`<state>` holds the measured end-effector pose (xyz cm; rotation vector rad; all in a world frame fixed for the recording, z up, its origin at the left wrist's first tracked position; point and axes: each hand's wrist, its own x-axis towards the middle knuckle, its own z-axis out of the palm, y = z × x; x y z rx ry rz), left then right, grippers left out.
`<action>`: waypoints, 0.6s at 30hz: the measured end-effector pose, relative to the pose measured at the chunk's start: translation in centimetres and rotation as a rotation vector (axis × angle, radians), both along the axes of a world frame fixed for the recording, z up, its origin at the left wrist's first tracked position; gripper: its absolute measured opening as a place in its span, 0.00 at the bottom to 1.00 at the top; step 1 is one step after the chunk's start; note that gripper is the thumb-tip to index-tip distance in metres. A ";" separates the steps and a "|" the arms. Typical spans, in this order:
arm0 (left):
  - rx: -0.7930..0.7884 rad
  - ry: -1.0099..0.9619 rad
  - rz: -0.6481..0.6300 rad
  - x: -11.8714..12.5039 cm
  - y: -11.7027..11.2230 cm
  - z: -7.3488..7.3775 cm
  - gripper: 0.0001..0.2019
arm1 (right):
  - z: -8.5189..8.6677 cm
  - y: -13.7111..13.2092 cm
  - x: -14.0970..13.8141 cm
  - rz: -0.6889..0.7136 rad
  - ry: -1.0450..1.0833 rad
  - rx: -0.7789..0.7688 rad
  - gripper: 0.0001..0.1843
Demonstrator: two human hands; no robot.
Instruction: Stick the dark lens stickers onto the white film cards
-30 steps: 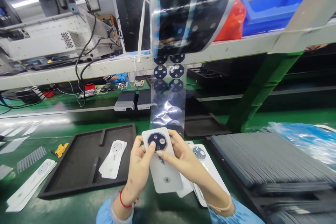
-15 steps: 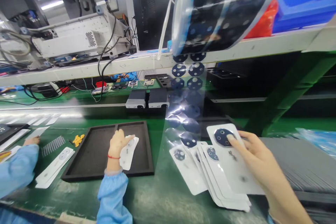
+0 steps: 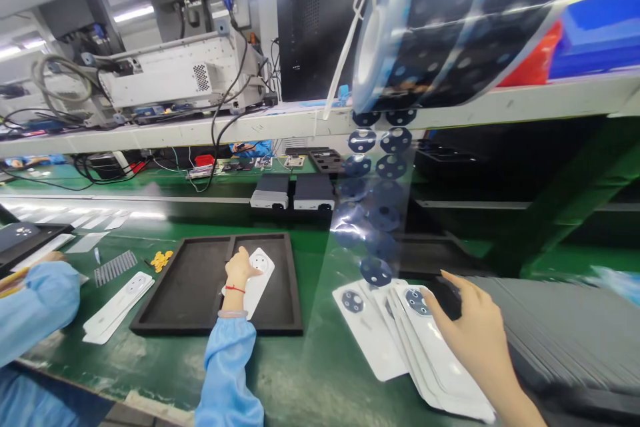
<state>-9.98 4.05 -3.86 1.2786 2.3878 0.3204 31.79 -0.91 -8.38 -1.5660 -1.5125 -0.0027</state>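
My left hand, in a blue sleeve with a red string at the wrist, is closed on the left side of a white phone back cover. That cover lies tilted in the right compartment of a black tray, its thumb-side end bearing a pale round camera area. My right hand is open, thumb and fingers apart, over the right side of a stack of white phone back covers. The covers in this stack carry dark round camera stickers. The thumb is close to the top sticker; whether it touches is unclear.
A clear strip of dark round stickers hangs from a large roll on the shelf. Grey sheets stand at right. Yellow pieces and more white covers lie left of the tray, near another person's sleeve.
My right hand has let go of a phone back cover, which now appears to lie on the stack, and its fingers have spread. The view has shifted; my left hand stays at its cover.
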 end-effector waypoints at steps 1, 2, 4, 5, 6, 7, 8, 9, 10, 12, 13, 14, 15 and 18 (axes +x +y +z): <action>0.031 -0.019 -0.001 -0.1 -0.1 0.1 0.18 | 0.9 -0.4 -0.5 0.018 0.021 0.031 0.29; 0.067 -0.043 -0.003 -0.3 -0.2 0.3 0.18 | 1.9 -0.9 -1.2 0.036 0.051 0.058 0.29; 0.156 -0.113 -0.008 -0.6 -0.4 0.8 0.16 | 4.0 -1.7 -2.5 0.076 0.120 0.118 0.28; 0.210 -0.159 -0.009 -0.8 -0.5 1.1 0.15 | 5.0 -1.9 -3.1 0.101 0.151 0.155 0.28; 0.270 -0.214 -0.012 -0.9 -0.6 1.4 0.13 | 5.8 -2.0 -3.7 0.129 0.178 0.187 0.28; 0.333 -0.280 -0.019 -1.0 -0.7 1.8 0.12 | 6.4 -2.0 -4.2 0.165 0.201 0.205 0.30; 0.396 -0.359 -0.033 -0.9 -0.7 2.2 0.11 | 6.8 -1.8 -4.6 0.215 0.221 0.196 0.33; 0.454 -0.454 -0.057 -0.6 -0.8 2.6 0.12 | 7.1 -1.5 -4.9 0.278 0.243 0.159 0.38; 0.502 -0.561 -0.094 -0.1 -0.8 3.0 0.14 | 7.2 -1.2 -5.1 0.351 0.269 0.095 0.43; 0.564 -0.793 -0.188 1.5 -0.9 3.5 0.21 | 7.3 -0.5 -5.6 0.497 0.335 -0.061 0.49; 0.580 -0.904 -0.238 2.7 -0.9 3.6 0.25 | 7.4 -0.3 -5.9 0.556 0.375 -0.123 0.50; 0.586 -1.006 -0.287 4.0 -1.0 3.7 0.27 | 7.5 -0.1 -6.2 0.602 0.414 -0.167 0.48; 0.582 -1.096 -0.333 5.4 -1.2 3.7 0.29 | 7.6 -0.1 -6.5 0.635 0.446 -0.191 0.45; 0.504 -1.301 -0.472 9.4 -2.1 3.8 0.30 | 7.9 -0.4 -7.1 0.673 0.447 -0.181 0.31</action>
